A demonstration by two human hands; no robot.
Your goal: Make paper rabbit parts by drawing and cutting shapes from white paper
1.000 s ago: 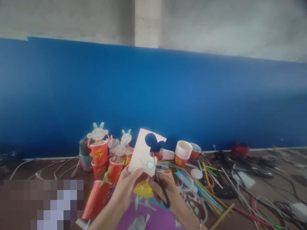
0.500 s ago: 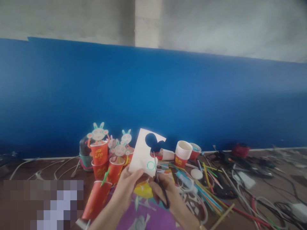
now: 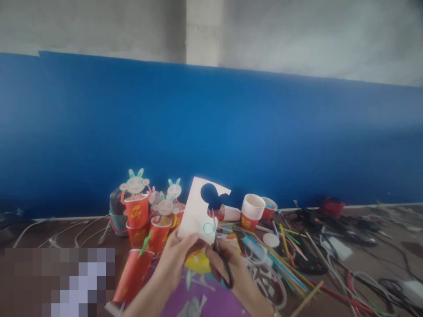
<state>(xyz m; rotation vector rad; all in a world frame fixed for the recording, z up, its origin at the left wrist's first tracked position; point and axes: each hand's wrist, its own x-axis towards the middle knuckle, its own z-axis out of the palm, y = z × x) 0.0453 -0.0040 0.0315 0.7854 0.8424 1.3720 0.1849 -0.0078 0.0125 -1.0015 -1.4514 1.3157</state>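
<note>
My left hand (image 3: 176,255) pinches the lower edge of a white paper sheet (image 3: 193,209) between thumb and fingers. Rounded pieces are cut out of the sheet's upper right, and a small green circle is drawn near its lower right corner. Black-handled scissors (image 3: 226,272) are in my right hand (image 3: 233,264), their blades pointing up at the sheet's right edge beside the circle. Below both hands lies a purple sheet (image 3: 214,301) with paper scraps and a yellow item (image 3: 197,261) on it.
Red cups (image 3: 137,213) with paper rabbit figures (image 3: 135,184) stand at the left, and one red cup (image 3: 132,275) leans nearer. Stacked paper cups (image 3: 253,209) stand right of the sheet. Coloured sticks (image 3: 287,268), cables (image 3: 333,264) and a white disc (image 3: 271,240) lie at the right.
The white sheet has shifted very slightly to the right. The scissor blades look a little closer together at its edge. Both hands keep their hold.
</note>
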